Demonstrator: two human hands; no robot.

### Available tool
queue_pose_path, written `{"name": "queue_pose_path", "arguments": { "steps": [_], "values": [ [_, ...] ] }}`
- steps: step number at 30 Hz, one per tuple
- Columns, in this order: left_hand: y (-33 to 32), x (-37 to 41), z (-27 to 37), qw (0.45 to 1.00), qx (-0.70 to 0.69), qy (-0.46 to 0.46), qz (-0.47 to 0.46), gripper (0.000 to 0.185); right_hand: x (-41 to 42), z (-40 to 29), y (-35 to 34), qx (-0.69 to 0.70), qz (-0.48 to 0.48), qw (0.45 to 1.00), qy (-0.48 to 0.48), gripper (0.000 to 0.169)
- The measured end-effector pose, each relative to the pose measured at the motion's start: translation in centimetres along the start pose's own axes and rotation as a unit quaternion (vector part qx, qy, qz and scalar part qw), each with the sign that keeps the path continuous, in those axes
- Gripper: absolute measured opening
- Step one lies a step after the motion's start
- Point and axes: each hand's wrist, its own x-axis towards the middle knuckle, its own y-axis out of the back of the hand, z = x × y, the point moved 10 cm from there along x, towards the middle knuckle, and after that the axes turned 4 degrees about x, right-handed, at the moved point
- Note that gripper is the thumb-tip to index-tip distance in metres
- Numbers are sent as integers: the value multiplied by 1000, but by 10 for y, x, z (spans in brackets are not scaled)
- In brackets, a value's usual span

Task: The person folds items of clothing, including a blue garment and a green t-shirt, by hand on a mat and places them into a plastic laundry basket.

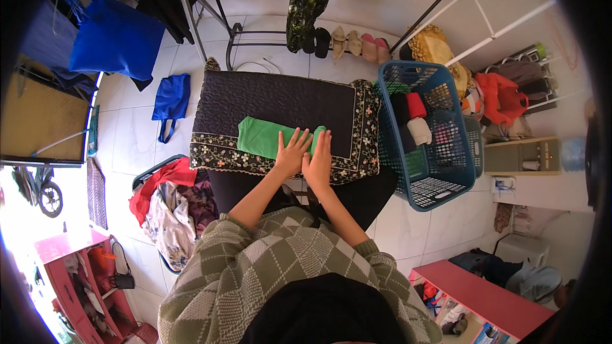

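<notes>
A long strip of folded green cloth (263,137) lies across a dark quilted cover with a flowered border (282,91), which is spread over a low surface before me. The strip's right end is a small roll (319,132). My left hand (291,156) rests palm down on the strip just left of the roll, fingers spread. Along the roll's right side lies my right hand (317,162), its fingers stretched out and close together. Its thumb side is near the left hand, and its underside is hidden.
To the right stands a blue plastic laundry basket (413,172) with several rolled cloths (416,105) inside. A second basket at left holds heaped clothes (172,205). A blue bag (172,98) lies on the tiles. Shoes (354,43) line a metal rack's base (263,44) beyond the cover.
</notes>
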Motion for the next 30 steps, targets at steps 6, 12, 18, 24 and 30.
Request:
{"name": "queue_pose_path", "arguments": {
  "steps": [6,12,18,24,30],
  "values": [
    [-9,-1,-36,919,-394,13,7,54,-3,-11,-34,-39,-98,994,20,60],
    [7,-1,-39,916,-399,14,23,59,28,22,-46,20,-220,975,-24,45],
    [0,-2,-36,959,-278,14,55,58,24,1,-37,-79,-82,992,54,43],
    [0,-6,-36,983,-168,7,69,55,27,-2,-44,-135,-92,985,50,45],
    [14,-12,-35,997,-56,45,32,55,13,29,-14,-124,9,985,-123,66]
  ]
}}
